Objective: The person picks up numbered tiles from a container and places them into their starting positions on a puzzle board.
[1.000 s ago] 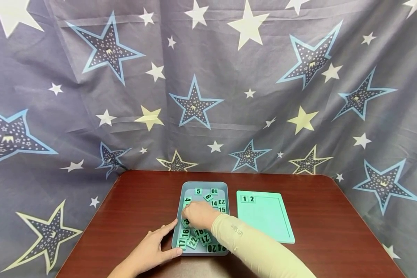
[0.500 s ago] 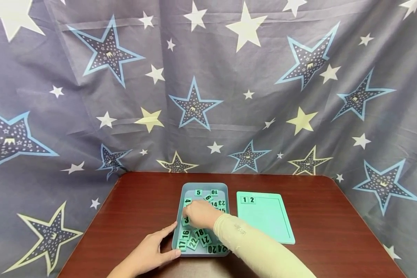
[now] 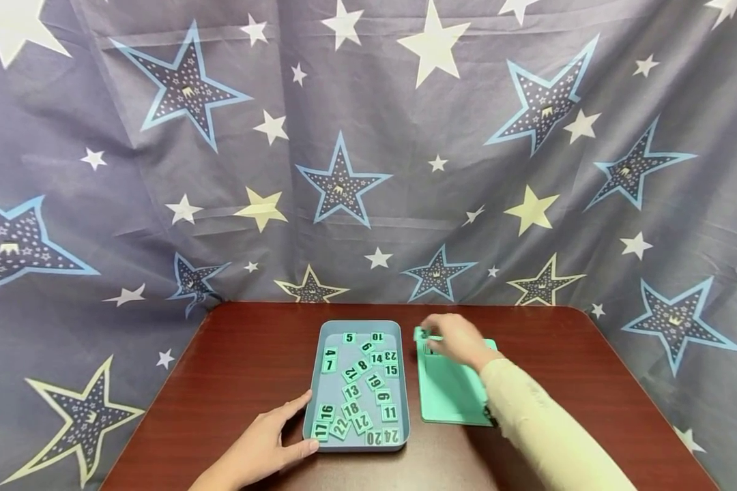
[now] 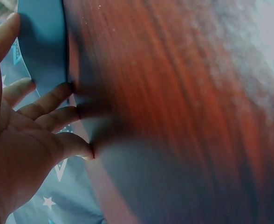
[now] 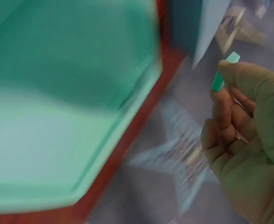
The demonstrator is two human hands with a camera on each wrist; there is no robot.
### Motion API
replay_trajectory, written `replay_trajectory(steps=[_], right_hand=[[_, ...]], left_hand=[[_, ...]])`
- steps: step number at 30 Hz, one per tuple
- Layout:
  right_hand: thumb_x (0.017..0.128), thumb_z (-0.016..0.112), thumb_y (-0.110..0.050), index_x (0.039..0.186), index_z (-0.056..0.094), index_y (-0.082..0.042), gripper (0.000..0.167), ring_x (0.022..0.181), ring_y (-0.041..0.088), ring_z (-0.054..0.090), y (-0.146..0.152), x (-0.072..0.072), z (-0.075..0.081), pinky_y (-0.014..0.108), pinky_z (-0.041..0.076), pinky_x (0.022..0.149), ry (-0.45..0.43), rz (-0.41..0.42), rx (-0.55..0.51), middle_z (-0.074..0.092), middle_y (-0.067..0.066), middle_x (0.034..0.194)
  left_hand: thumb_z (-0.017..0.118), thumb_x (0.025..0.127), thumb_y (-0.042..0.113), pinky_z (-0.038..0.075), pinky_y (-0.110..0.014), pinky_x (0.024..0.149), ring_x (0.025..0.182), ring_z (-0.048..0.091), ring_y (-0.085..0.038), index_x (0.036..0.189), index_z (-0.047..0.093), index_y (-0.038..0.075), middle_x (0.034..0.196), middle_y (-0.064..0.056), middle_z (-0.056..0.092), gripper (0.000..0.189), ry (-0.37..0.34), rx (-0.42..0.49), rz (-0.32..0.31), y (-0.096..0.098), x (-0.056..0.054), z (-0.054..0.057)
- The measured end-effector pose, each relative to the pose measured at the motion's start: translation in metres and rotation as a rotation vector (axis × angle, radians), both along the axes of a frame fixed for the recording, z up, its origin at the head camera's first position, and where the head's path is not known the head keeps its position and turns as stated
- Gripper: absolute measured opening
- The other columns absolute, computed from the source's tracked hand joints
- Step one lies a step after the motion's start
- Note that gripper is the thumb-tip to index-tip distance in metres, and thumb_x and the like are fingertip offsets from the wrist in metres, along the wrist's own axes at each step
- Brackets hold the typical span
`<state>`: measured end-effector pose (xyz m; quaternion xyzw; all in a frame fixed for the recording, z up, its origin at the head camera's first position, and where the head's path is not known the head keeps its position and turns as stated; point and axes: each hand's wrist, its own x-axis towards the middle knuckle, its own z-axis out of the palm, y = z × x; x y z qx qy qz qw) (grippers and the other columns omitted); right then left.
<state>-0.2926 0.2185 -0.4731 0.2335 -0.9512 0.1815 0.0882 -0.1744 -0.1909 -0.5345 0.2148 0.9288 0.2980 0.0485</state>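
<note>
My right hand (image 3: 456, 339) pinches a small green number tile (image 5: 224, 72) between thumb and fingertip, over the upper left of the green board (image 3: 451, 395). The tile's digit is blurred in the head view. Under the hand, the 1 tile (image 3: 430, 349) on the board is partly covered. My left hand (image 3: 271, 436) has its fingers extended, with index fingertip and thumb against the left side and near corner of the blue-grey tray (image 3: 404, 409). Inside that tray lie several green number tiles, among them the 7 tile (image 3: 329, 365) and the 13 tile (image 3: 352, 391).
Tray and board lie side by side on a dark red wooden table (image 3: 246, 361), a narrow gap between them. Behind the table hangs a grey curtain (image 3: 368, 150) with stars. A dark band circles the right sleeve (image 3: 546, 423) near the board's lower right corner.
My right hand has lifted out of the tray and moved right to above the board, carrying a tile. The 3 tile no longer shows in the tray. The left hand stays at the tray.
</note>
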Motion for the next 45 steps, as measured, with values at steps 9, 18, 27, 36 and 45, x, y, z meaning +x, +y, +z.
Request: replay_trajectory(steps=[9,18,27,36,45], right_hand=[[0.091,0.083,-0.005,0.128,0.071,-0.003,0.039,0.108,0.037,0.074,0.075,0.002,-0.030,0.055,0.060,0.091,-0.105,-0.150,0.050,0.079,0.013,0.115],[0.088,0.085,-0.006,0.124,0.072,-0.007,0.038,0.098,0.033,0.071,0.071,0.003,-0.040,0.049,0.061,0.082,-0.035,-0.116,0.127,0.079,0.008,0.108],[0.087,0.087,-0.008,0.121,0.075,-0.006,0.036,0.104,0.035,0.075,0.066,0.001,-0.045,0.052,0.062,0.086,-0.028,-0.170,0.169,0.079,0.011,0.111],[0.089,0.087,-0.013,0.123,0.075,-0.005,0.037,0.107,0.034,0.075,0.065,0.002,-0.050,0.053,0.061,0.088,-0.035,-0.203,0.174,0.079,0.012,0.115],[0.089,0.087,-0.013,0.122,0.074,-0.004,0.037,0.108,0.034,0.075,0.064,0.003,-0.051,0.053,0.061,0.090,-0.056,-0.204,0.160,0.078,0.013,0.116]], left_hand=[[0.076,0.092,0.065,0.052,-0.053,0.114,0.144,0.059,-0.028,0.162,0.049,0.015,0.160,-0.005,0.058,0.091,0.009,-0.014,0.011,-0.001,0.000,0.000],[0.076,0.091,0.066,0.052,-0.055,0.114,0.144,0.060,-0.028,0.163,0.049,0.017,0.159,-0.006,0.059,0.090,0.017,-0.013,0.020,0.001,0.002,0.001],[0.078,0.090,0.064,0.045,-0.070,0.113,0.145,0.057,-0.037,0.163,0.048,0.018,0.158,-0.014,0.059,0.091,-0.035,0.012,0.035,0.002,0.002,0.004],[0.079,0.091,0.061,0.039,-0.078,0.112,0.145,0.056,-0.043,0.163,0.048,0.019,0.158,-0.015,0.059,0.089,-0.032,0.017,0.026,-0.002,0.003,0.002],[0.079,0.091,0.062,0.033,-0.085,0.111,0.147,0.054,-0.044,0.163,0.048,0.017,0.159,-0.013,0.058,0.090,-0.043,0.026,0.035,-0.002,0.005,0.001]])
